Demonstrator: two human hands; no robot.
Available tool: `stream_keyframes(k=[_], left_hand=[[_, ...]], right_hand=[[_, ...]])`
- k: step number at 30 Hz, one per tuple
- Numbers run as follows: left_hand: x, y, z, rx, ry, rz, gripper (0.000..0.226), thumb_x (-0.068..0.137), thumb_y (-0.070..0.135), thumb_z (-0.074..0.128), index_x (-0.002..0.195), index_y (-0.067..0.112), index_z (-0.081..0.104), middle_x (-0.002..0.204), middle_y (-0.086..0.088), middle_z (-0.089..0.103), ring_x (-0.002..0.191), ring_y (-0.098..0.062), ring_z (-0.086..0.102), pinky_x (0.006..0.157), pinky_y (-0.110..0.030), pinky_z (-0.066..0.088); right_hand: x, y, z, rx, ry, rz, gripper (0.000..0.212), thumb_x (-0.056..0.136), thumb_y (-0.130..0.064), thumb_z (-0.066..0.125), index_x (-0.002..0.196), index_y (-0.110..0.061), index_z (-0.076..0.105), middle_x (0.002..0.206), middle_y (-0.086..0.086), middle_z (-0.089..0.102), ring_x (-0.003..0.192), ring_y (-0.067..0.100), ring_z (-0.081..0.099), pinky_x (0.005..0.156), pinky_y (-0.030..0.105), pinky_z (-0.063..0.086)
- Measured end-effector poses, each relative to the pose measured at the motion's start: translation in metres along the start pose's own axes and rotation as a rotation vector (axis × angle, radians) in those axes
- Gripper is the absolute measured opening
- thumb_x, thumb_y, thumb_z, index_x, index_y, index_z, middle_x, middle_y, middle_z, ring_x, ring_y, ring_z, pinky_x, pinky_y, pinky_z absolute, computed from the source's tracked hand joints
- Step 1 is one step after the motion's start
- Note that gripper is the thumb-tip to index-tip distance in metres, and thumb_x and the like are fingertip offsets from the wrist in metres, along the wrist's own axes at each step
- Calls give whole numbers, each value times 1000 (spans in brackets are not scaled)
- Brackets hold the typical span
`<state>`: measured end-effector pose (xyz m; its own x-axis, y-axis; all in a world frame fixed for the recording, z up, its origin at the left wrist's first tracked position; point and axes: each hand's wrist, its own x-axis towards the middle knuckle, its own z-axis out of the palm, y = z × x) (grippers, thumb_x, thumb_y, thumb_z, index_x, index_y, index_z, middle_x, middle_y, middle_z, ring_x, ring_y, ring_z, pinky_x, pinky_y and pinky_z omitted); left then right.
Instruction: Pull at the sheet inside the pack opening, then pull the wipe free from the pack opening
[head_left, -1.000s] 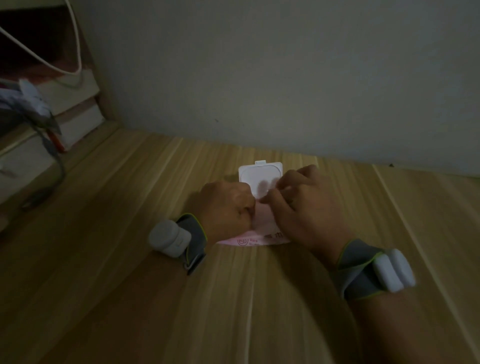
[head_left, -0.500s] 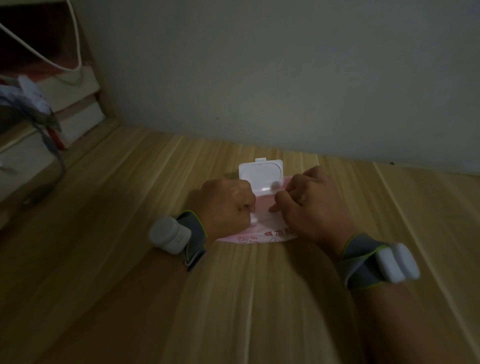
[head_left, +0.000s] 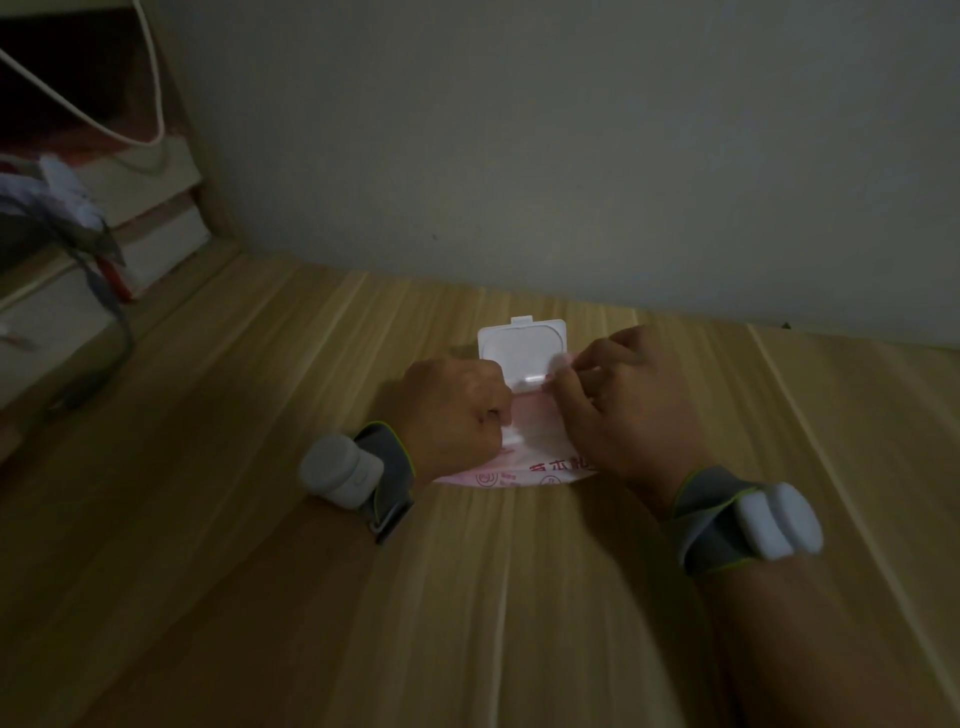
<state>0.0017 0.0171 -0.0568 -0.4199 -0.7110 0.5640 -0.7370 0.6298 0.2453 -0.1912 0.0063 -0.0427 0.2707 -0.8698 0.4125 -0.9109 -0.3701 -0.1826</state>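
Observation:
A pink pack of wet wipes (head_left: 524, 470) lies flat on the wooden table, its white flip lid (head_left: 521, 349) standing open toward the wall. My left hand (head_left: 454, 415) sits curled on the pack's left side, with a bit of white wipe (head_left: 511, 435) showing at its fingertips. My right hand (head_left: 621, 402) lies over the pack's right side, its thumb and forefinger pinching something thin and white close to the lid's hinge. Both wrists carry grey bands with white pods. Most of the pack's opening is hidden by my fingers.
The wooden table (head_left: 363, 597) runs up to a pale wall (head_left: 571, 156) just behind the pack. At the far left stand stacked books (head_left: 150, 228), a white cable (head_left: 156, 104) and some crumpled paper or cloth (head_left: 67, 202).
My right hand has shifted slightly right and its fingertips have moved from the pack's middle up to the lid hinge. The left hand stays curled, with white wipe now showing at its fingers.

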Motion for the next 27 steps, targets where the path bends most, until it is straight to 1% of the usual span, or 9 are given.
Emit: stream_keyframes(k=[4,7,9,12,15,19,23,25,27], left_hand=[[0,0,-1,8,-4,-3,38,68,18,38,60,15,76,65,-1,72,53,-27,67,44,-33,54],[0,0,-1,14,-16,-4,38,68,18,38,60,15,75,64,-1,72,54,-26,67,45,-31,54],[0,0,-1,10,-22,-11,37,68,18,38,59,16,75,64,0,71,54,-26,66,45,-32,54],[0,0,0,11,-32,-17,37,68,17,39,59,16,74,65,0,71,53,-25,66,46,-32,54],[0,0,-2,7,-46,-16,37,69,18,39,61,15,75,65,-1,71,53,-26,66,45,-33,55],[1,0,-2,21,-45,-17,38,69,19,39,61,16,75,65,0,72,54,-25,66,46,-32,55],[0,0,-3,22,-56,-22,38,68,19,39,60,15,75,64,-1,72,53,-25,66,45,-30,54],[0,0,-4,37,-92,-56,39,69,21,38,61,17,76,65,0,72,54,-25,67,46,-31,55],[-1,0,-7,66,-82,-85,39,68,23,38,62,17,76,67,1,73,55,-26,68,47,-34,56]], right_hand=[[1,7,0,-8,-49,12,55,91,-44,34,78,-15,80,89,-5,72,100,22,48,88,39,43],[1,11,-8,41,47,53,45,91,-38,46,73,-11,78,86,-3,73,99,24,49,85,37,44],[0,6,-10,67,58,34,41,93,-33,50,75,-10,79,88,-2,73,100,25,49,85,35,44],[-1,3,-6,49,-39,2,43,94,-38,46,82,-15,80,94,-6,72,102,20,45,86,39,45],[1,7,-7,36,-97,34,49,91,-44,38,83,-19,80,100,-9,71,105,16,41,90,39,42],[1,3,-8,50,-46,39,49,90,-41,38,80,-16,79,98,-6,72,106,20,45,89,40,44],[1,8,-5,19,-94,24,50,91,-41,37,80,-18,80,96,-9,73,107,18,45,91,37,43],[3,10,-7,67,-31,37,50,92,-38,38,79,-15,80,92,-6,74,104,19,48,89,33,43],[3,9,-8,118,14,25,47,95,-36,38,85,-13,78,94,-2,75,101,20,52,88,29,38]])
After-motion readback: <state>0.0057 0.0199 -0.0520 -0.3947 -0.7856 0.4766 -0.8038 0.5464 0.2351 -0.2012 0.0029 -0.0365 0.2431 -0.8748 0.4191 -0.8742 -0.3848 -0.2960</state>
